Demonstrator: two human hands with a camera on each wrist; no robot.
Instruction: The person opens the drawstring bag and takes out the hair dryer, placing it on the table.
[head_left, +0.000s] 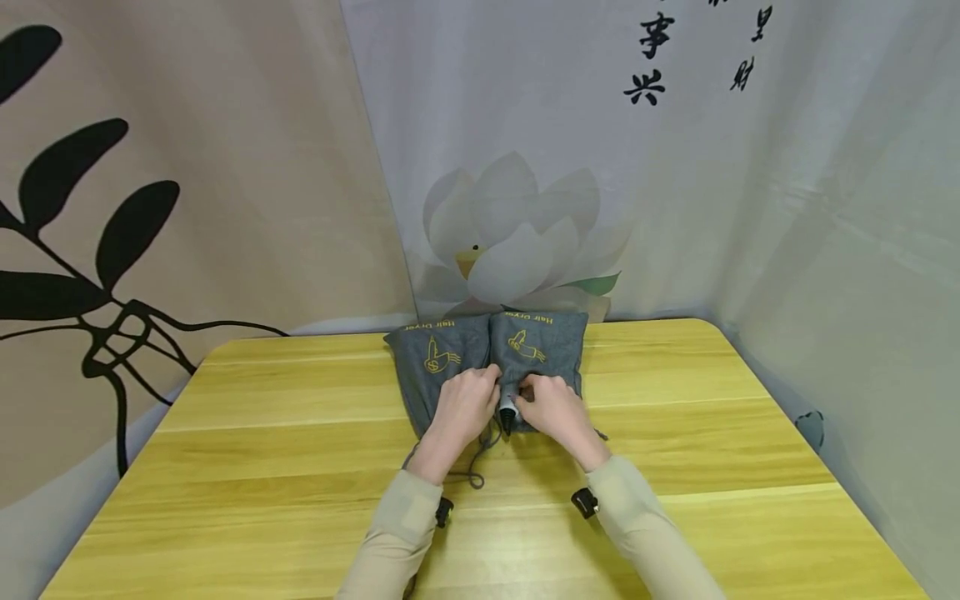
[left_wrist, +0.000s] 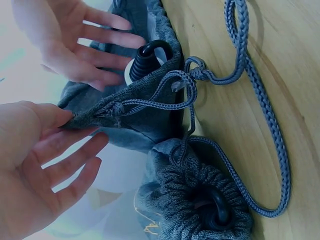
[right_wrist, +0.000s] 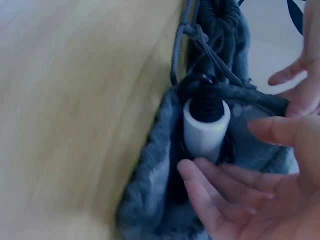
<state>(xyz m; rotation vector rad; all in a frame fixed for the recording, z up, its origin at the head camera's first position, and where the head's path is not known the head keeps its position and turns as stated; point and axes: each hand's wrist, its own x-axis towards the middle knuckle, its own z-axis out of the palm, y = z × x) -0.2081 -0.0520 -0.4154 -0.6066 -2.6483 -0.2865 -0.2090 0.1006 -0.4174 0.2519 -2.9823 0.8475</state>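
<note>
Two grey drawstring bags printed "Hair Dryer" lie side by side at the table's back edge. My left hand [head_left: 465, 406] pinches the rim of the right bag [head_left: 564, 337] between thumb and index finger, its other fingers spread. From that bag's open mouth pokes the white handle end of a hair dryer [right_wrist: 204, 134], with a black ribbed cord sleeve; the rest is hidden inside. At the mouth, my right hand [head_left: 557, 408] has its fingers extended beside the handle, thumb apart. The left bag [head_left: 408, 358] has a gathered mouth, a black cord loop showing within.
Grey drawstring cord [left_wrist: 281, 165] loops out over the wooden table [head_left: 247, 467] in front of the bags. Behind the table hangs a printed cloth backdrop [head_left: 285, 167]. A small dark device [head_left: 585, 502] sits at the right wrist.
</note>
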